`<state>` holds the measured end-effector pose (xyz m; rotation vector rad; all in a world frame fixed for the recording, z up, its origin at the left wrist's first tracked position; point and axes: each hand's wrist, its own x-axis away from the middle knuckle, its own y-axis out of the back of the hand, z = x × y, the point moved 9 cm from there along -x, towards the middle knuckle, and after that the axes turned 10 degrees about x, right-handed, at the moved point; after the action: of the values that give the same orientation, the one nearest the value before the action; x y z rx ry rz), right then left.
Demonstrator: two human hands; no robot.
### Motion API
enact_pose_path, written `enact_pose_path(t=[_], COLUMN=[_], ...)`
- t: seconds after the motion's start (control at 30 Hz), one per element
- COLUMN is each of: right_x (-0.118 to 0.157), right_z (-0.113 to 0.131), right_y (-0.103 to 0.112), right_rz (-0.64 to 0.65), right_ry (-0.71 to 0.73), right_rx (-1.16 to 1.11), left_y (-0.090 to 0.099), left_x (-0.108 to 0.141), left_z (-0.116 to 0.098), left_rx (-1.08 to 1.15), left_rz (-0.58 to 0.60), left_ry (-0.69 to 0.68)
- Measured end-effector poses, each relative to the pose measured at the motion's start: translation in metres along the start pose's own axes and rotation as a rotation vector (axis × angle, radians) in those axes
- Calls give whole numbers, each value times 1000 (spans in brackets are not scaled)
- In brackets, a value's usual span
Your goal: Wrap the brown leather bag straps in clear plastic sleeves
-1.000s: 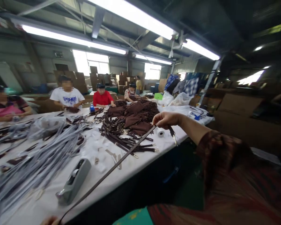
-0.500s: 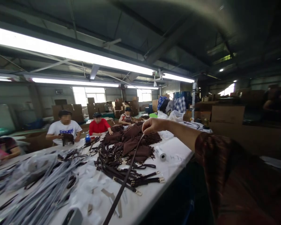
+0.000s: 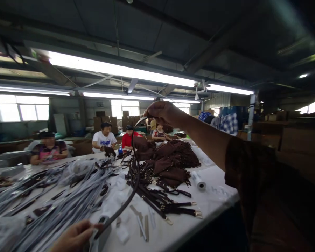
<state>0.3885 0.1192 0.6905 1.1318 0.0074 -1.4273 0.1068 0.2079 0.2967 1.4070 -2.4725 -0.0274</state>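
A long dark brown strap (image 3: 138, 175) bows in an arc between my two hands. My right hand (image 3: 160, 111) is raised high with the arm stretched out, its fingers pinched on the strap's upper end. Low in the view, my left hand (image 3: 77, 236) grips the strap's lower part between thumb and fingers. Beside that hand sits a pale grey box-like object (image 3: 104, 232), partly covered by the strap. Brown straps with gold-coloured clasps (image 3: 170, 208) lie below my right hand, in front of a heap of brown fabric pieces (image 3: 173, 155).
Grey wrapped strips (image 3: 57, 210) and clear plastic spread over the left of the white table (image 3: 183, 227). A white roll (image 3: 198, 181) lies near its right edge. Several co-workers sit along the far side, one in a white shirt (image 3: 104, 140). Light tubes hang overhead.
My left hand has come into view at the bottom, holding the strap. My right hand has risen, and the strap, straight before, now curves. The view has turned left.
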Motion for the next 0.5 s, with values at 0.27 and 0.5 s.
enact_pose_path(t=[0.27, 0.5], right_x=[-20, -18], right_z=[20, 26], right_y=[-42, -83], right_rz=[33, 252], right_ry=[34, 151], right_rx=[-2, 160], left_y=[0, -8], left_x=[36, 51], left_z=[-141, -210], left_rx=[120, 206], left_rz=[-7, 9], left_ry=[-217, -351])
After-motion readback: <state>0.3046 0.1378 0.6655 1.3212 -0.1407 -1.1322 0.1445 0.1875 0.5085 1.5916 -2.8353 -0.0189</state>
